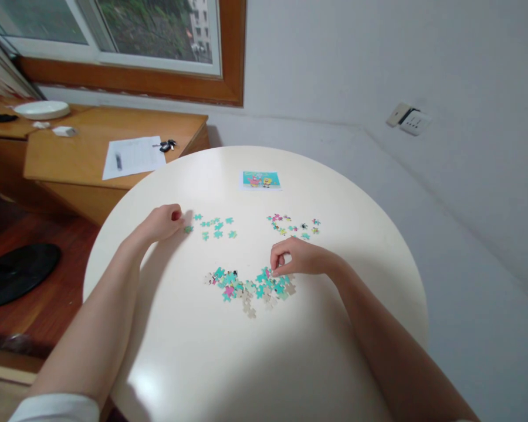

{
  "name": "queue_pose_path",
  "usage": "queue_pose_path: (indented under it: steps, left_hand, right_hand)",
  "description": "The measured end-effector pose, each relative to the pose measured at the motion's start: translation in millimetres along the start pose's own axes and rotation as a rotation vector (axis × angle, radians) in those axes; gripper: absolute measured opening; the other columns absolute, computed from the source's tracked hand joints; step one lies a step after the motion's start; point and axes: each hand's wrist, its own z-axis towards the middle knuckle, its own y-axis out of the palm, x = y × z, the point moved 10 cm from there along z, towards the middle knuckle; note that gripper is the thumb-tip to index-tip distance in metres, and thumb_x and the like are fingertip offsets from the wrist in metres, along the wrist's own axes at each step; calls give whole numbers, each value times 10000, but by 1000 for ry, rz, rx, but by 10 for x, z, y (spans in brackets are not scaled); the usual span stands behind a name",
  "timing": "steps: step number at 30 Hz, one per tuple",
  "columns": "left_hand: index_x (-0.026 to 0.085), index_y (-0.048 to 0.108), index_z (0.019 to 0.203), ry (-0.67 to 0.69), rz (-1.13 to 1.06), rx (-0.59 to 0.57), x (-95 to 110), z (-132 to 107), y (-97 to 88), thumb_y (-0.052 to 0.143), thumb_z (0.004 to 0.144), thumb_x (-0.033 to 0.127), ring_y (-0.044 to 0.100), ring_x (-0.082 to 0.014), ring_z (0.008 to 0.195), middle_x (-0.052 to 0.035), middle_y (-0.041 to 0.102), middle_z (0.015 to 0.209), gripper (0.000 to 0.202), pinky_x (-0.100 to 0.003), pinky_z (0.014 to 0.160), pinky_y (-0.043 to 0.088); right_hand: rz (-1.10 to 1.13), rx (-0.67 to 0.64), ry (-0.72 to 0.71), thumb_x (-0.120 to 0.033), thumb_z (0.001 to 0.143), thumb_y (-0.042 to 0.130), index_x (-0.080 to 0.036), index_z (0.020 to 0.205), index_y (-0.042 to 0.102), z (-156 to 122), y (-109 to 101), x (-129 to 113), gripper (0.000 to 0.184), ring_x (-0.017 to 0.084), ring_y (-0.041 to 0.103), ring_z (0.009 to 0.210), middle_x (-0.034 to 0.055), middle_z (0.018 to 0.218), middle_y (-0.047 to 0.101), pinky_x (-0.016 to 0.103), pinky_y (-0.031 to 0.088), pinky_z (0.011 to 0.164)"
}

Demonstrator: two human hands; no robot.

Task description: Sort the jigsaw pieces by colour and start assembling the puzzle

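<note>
My left hand is at the left of the round table with its fingers curled together. Just past its fingertips lies a green puzzle piece; whether the fingers hold a piece is hidden. A loose group of teal puzzle pieces spreads to its right. My right hand reaches over the near pile of jigsaw pieces, thumb and finger pinched at a partly pink puzzle piece. The pile mixes teal, pink and pale grey pieces. Beyond this hand sits a group of pink, yellow and teal pieces.
A picture card with cartoon figures lies at the far side of the white table. On the wooden desk at left are a paper sheet, keys and a white plate. A wall stands behind.
</note>
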Motion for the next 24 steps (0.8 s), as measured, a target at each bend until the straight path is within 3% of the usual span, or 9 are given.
queue_pose_path:
  steps: [11,24]
  left_hand:
    - [204,440,616,7,-62,57,69,-29,-70,449,713,390,478,-153,566,-31,570,613,210,-268,552,338]
    - [178,586,684,-6,-35,29,77,-16,-30,390,702,445,545,-184,611,-67,653,676,331,-268,579,384]
  right_hand:
    - [64,22,30,-292,715,638,-161,670,619,4,-44,20,139,123,574,626,13,645,631,239,435,623]
    - [352,216,201,-355,671,676,-177,693,552,26,-166,290,218,110,567,524,-27,550,582,233,422,554]
